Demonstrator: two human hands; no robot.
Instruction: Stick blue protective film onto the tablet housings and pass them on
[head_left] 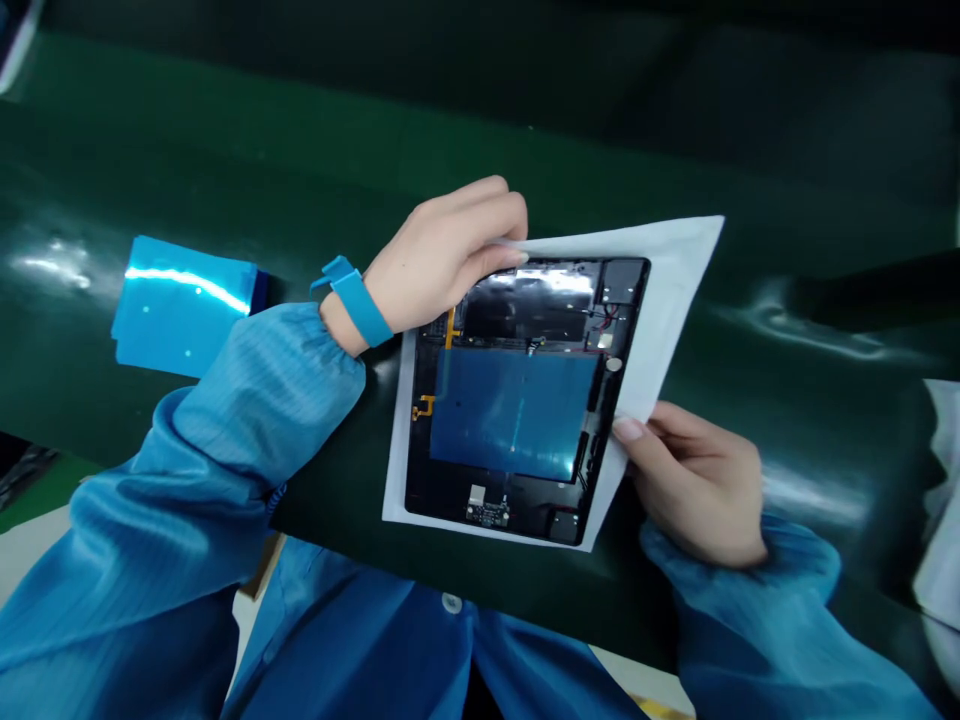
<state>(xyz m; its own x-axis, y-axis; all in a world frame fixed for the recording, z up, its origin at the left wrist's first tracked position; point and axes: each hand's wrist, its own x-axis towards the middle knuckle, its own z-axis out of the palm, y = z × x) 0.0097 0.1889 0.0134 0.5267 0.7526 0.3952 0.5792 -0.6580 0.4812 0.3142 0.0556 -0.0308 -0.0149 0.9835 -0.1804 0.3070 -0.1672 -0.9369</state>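
An opened tablet [510,500] lies on a white foam sheet [667,290], its inner parts facing up. A blue film [517,410] covers the middle of it, and an orange flex cable [448,345] runs along its left side. My left hand [457,240], with a blue strap [360,305] round its wrist, grips the tablet and sheet at the upper edge, thumb on top. At the right edge my right hand [690,480] pinches the sheet and the tablet's side between thumb and fingers. The undersides of both are hidden.
A stack of blue film sheets [180,310] lies on the dark green table mat [315,180] to the left. White sheets [941,500] sit at the far right edge. The table's near edge runs just in front of my body.
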